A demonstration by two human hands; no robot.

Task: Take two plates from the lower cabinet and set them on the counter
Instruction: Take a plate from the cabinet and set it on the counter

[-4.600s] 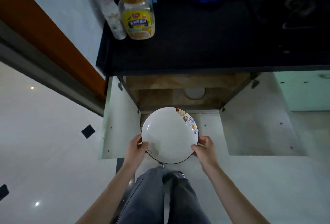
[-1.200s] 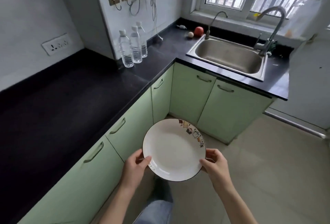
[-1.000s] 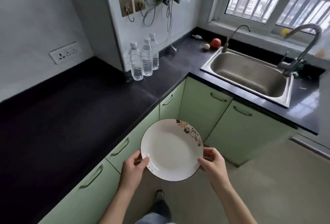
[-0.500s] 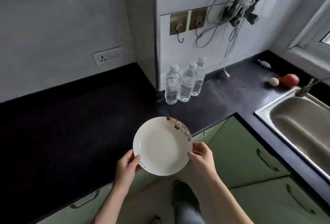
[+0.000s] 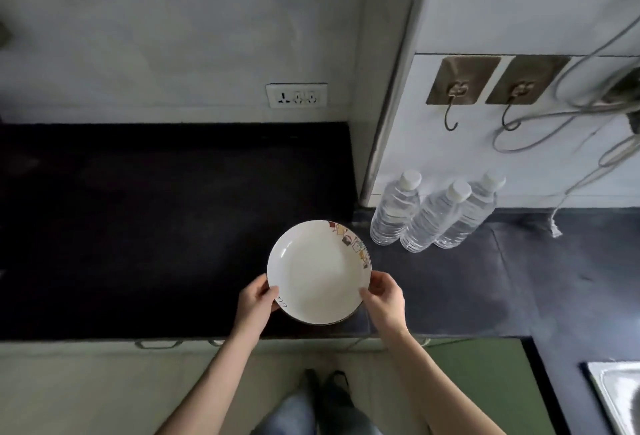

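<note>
A white plate [image 5: 317, 273] with a dark rim and small coloured squares along its far right edge is held level over the black counter [image 5: 156, 226], near its front edge. My left hand [image 5: 258, 301] grips the plate's near left rim and my right hand [image 5: 384, 299] grips its near right rim. Whether a second plate lies beneath it cannot be told, and neither can whether the plate touches the counter.
Three clear water bottles [image 5: 433, 214] stand just right of the plate against a white wall column [image 5: 394, 81]. A wall socket [image 5: 296, 95] is behind the counter. Two hooks [image 5: 485, 95] and hanging cables are upper right. A steel sink [image 5: 616, 396] is at the lower right corner.
I have turned left from the sink side toward the counter. The plate, held in both hands throughout, has moved from over the floor and cabinet fronts to over the counter's front edge.
</note>
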